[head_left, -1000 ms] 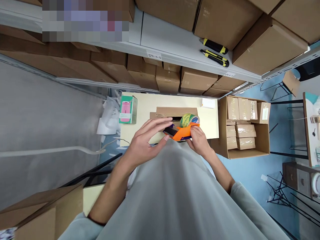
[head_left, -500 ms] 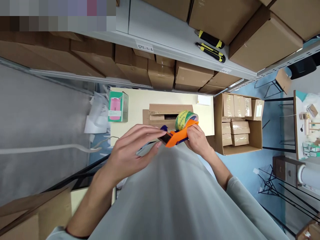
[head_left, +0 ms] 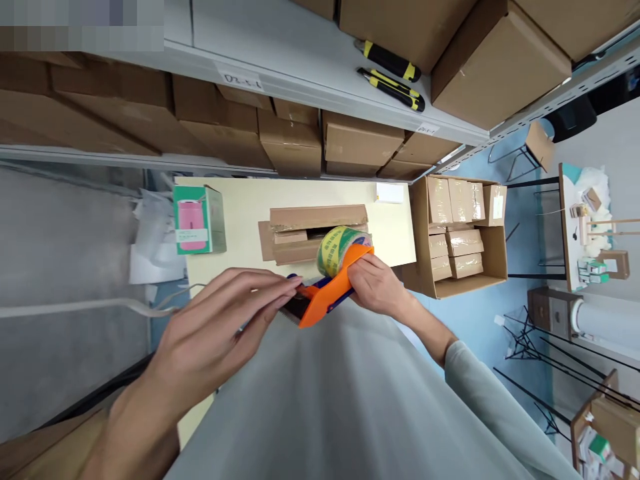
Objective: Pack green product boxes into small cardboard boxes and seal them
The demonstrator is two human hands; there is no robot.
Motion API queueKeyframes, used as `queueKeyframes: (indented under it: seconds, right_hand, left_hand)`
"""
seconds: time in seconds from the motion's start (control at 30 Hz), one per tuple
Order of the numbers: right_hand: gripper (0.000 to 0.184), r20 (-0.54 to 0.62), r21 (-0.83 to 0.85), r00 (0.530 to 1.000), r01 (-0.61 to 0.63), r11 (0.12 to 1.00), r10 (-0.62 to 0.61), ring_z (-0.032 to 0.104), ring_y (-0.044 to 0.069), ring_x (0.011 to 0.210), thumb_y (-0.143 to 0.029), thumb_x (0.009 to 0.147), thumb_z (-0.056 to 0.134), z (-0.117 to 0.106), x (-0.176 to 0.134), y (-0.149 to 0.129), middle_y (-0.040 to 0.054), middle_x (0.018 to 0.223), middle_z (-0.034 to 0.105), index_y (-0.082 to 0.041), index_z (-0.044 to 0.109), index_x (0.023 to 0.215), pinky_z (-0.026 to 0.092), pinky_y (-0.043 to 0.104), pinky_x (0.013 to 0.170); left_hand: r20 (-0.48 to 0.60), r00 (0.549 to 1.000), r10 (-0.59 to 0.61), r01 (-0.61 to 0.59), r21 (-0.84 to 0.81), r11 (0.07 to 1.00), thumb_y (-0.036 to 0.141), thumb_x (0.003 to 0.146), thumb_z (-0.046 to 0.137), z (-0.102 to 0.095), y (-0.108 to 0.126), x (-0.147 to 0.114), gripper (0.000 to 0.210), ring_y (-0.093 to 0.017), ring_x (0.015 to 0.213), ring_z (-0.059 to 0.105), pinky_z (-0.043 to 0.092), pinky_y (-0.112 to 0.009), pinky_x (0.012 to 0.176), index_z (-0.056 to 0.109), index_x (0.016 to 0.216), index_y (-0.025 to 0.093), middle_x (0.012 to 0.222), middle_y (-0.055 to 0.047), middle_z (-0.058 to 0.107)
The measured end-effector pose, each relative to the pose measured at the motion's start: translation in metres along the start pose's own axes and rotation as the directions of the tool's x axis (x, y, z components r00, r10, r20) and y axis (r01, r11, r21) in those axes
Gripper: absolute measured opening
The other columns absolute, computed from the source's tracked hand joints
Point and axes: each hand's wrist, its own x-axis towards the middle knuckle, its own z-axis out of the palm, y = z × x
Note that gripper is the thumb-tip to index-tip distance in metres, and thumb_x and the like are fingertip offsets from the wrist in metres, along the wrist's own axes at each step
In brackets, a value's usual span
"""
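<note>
My right hand (head_left: 375,285) grips an orange and blue tape dispenser (head_left: 323,300), fingers wrapped round its near right end. A roll of packing tape (head_left: 337,252) with a yellow and green printed core sits on it. My left hand (head_left: 227,323) reaches in from the left, thumb and fingers pinched together at the dispenser's dark front end. Whether a strip of clear tape lies between these fingertips is too small to see. Just beyond the dispenser, a cardboard box (head_left: 317,217) lies on the cream table (head_left: 240,200) with its flaps raised and a dark gap between them.
A green box with a pink picture (head_left: 193,220) stands at the table's left, a small white box (head_left: 390,193) at its back right. Right of the table is a large carton (head_left: 467,287) of small taped boxes. Overhead, a shelf (head_left: 280,60) bears cartons and two box cutters (head_left: 393,61).
Both hands and the dispenser have shifted left and slightly down in the picture, and the view has moved too. My left thumb and fingers have closed together at the dispenser's front end.
</note>
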Motion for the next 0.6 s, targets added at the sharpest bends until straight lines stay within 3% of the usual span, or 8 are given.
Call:
queueKeyframes:
  seconds: [0.17, 0.27, 0.33, 0.43, 0.5, 0.6]
  right_hand:
    - [0.007, 0.002, 0.045, 1.000, -0.022, 0.999, 0.022, 0.074, 0.028, 0.099, -0.028, 0.108, 0.063, -0.001, -0.002, -0.004, 0.0097, 0.099, 0.074, -0.023, 0.066, 0.113, 0.062, 0.048, 0.107]
    - [0.014, -0.013, 0.120, 0.990, -0.138, 0.983, 0.141, 0.072, 0.026, 0.087, -0.037, 0.103, 0.067, 0.007, -0.005, -0.007, 0.0060, 0.087, 0.071, -0.023, 0.067, 0.105, 0.063, 0.045, 0.098]
    - [0.020, 0.029, 0.188, 0.971, -0.238, 0.953, 0.237, 0.071, 0.025, 0.080, -0.043, 0.099, 0.073, 0.017, -0.006, -0.009, 0.0029, 0.080, 0.069, -0.024, 0.066, 0.099, 0.063, 0.042, 0.087]
    - [0.036, 0.151, 0.250, 0.928, -0.368, 0.896, 0.340, 0.070, 0.023, 0.073, -0.056, 0.095, 0.083, 0.029, -0.002, -0.013, 0.0011, 0.076, 0.070, -0.024, 0.065, 0.094, 0.057, 0.035, 0.070]
    - [0.043, 0.226, 0.240, 0.896, -0.431, 0.870, 0.382, 0.070, 0.023, 0.070, -0.063, 0.094, 0.085, 0.031, 0.006, -0.013, 0.0012, 0.075, 0.071, -0.024, 0.066, 0.091, 0.053, 0.033, 0.065]
    - [0.046, 0.332, 0.223, 0.859, -0.474, 0.852, 0.391, 0.070, 0.023, 0.067, -0.069, 0.095, 0.083, 0.021, 0.022, -0.010, 0.0005, 0.075, 0.072, -0.025, 0.071, 0.095, 0.049, 0.032, 0.062]
  left_hand:
    - [0.019, 0.994, -0.108, 0.108, 0.012, 0.994, 0.012, 0.105, 0.064, 0.009, -0.004, -0.010, 0.079, -0.022, 0.091, 0.076, 0.064, -0.037, 0.086, 0.049, 0.168, 0.057, 0.105, 0.000, 0.079]
    - [0.073, 0.960, -0.270, 0.275, -0.062, 0.959, 0.026, 0.108, 0.063, 0.024, -0.022, -0.020, 0.066, -0.021, 0.097, 0.078, 0.065, -0.036, 0.094, 0.051, 0.168, 0.050, 0.108, 0.001, 0.080]
    - [0.136, 0.899, -0.417, 0.435, -0.151, 0.888, 0.039, 0.109, 0.063, 0.037, -0.037, -0.029, 0.056, -0.021, 0.098, 0.078, 0.066, -0.037, 0.094, 0.057, 0.165, 0.038, 0.109, -0.003, 0.080]
    - [0.209, 0.775, -0.596, 0.631, -0.290, 0.719, 0.058, 0.103, 0.065, 0.053, -0.060, -0.043, 0.065, -0.023, 0.096, 0.078, 0.067, -0.040, 0.093, 0.062, 0.158, 0.023, 0.103, -0.007, 0.080]
    - [0.224, 0.712, -0.665, 0.696, -0.348, 0.628, 0.064, 0.098, 0.068, 0.058, -0.072, -0.051, 0.070, -0.023, 0.095, 0.077, 0.067, -0.042, 0.094, 0.065, 0.152, 0.019, 0.102, -0.008, 0.080]
    - [0.208, 0.655, -0.727, 0.728, -0.433, 0.531, 0.068, 0.091, 0.075, 0.059, -0.083, -0.060, 0.075, -0.024, 0.099, 0.078, 0.066, -0.045, 0.098, 0.069, 0.146, 0.018, 0.103, -0.009, 0.079]
